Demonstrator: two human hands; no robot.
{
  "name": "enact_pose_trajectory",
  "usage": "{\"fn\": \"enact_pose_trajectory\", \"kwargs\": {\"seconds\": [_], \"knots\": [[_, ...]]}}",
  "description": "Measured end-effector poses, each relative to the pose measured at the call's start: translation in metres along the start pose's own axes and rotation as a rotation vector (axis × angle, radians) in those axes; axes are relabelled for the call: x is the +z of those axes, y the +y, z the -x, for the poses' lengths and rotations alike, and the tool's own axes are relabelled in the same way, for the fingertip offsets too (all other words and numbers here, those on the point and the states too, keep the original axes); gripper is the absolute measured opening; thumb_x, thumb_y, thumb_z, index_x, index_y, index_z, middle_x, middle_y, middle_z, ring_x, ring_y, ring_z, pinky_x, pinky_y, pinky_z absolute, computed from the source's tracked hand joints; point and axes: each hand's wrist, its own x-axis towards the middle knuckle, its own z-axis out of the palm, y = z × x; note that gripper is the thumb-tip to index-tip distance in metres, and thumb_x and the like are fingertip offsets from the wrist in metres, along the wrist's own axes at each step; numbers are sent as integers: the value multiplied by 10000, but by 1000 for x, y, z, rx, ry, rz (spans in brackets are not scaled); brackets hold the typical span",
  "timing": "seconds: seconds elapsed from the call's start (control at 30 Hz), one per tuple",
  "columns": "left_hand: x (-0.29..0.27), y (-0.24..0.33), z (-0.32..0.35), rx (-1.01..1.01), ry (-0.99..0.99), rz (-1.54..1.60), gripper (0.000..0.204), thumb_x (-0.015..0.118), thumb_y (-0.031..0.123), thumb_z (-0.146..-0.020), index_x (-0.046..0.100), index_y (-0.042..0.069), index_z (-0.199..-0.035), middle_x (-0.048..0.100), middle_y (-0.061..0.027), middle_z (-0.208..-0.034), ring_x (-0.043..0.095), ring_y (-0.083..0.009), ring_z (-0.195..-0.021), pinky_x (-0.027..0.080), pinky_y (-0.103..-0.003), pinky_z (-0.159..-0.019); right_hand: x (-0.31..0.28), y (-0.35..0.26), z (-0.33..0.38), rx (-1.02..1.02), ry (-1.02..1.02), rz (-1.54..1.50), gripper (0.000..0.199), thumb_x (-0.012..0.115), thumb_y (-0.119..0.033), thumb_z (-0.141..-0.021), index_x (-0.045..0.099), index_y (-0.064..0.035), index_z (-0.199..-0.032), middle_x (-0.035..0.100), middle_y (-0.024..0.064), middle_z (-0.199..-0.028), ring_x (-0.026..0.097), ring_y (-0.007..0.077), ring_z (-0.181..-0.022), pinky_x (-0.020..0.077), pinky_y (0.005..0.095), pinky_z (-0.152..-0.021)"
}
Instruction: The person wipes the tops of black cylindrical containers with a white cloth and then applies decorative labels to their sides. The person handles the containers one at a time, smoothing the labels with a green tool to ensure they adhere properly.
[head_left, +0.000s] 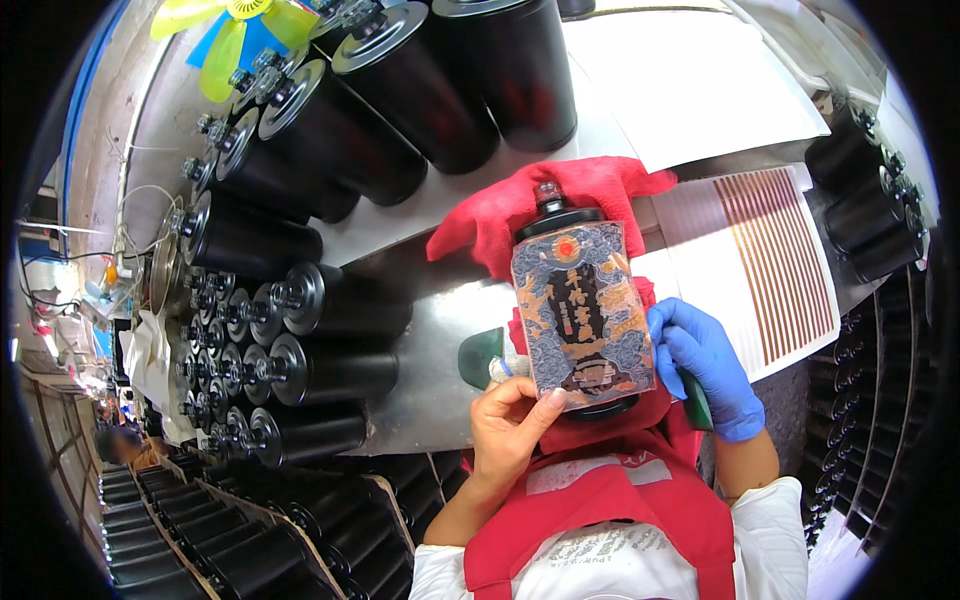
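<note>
Left hand (pixel 510 425): bare, gripping the bottle (pixel 583 315) at its lower corner.
Right hand (pixel 705 365): gloved, steadying the bottle's side.
Handling: probably heavy, stiff, slippery; hold by the edges.

Black bottle (pixel 583 310) — ornate label, lying flat.

I see a metal tabletop (pixel 440 330) carrying rows of black bottles (pixel 330 370) lying on their sides, a red cloth (pixel 590 185), and striped label sheets (pixel 775 255).

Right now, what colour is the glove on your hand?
Blue, on the right hand, seen from the head view.
</note>
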Motion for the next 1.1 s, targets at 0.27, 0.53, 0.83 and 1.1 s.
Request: {"fn": "enact_pose_trajectory", "kwargs": {"seconds": [0.27,0.53,0.83,1.1], "knots": [[0,-1,-2,12,-3,0,108,676,21,-843,619,-21,-762,657,-21,-781,538,-38,-692,420,-185,-618,6,5,10,103,-6,397,196,715,-140,-820,606,-31,-700,532,-38,-588,460,14,-512,343,189,-439],[1,-2,-2,28,-7,-34,134,679,29,-841,611,-15,-735,648,-8,-745,521,-32,-665,406,-188,-591,0,10,10,107,-42,298,154,706,-123,-822,621,-36,-726,544,-32,-585,471,14,-486,343,180,-424],[-1,-3,-2,55,-7,-145,173,702,55,-824,602,-3,-695,616,10,-673,491,-30,-610,370,-189,-547,-2,11,10,122,-37,273,135,706,-116,-821,630,-36,-743,554,-32,-598,475,15,-498,349,177,-436],[-5,-10,-3,30,7,-161,140,714,58,-813,606,-9,-755,620,2,-711,500,-40,-609,397,-191,-567,-7,16,5,78,-46,343,129,737,-108,-783,639,-27,-802,553,-31,-645,474,9,-537,364,177,-461]]}}
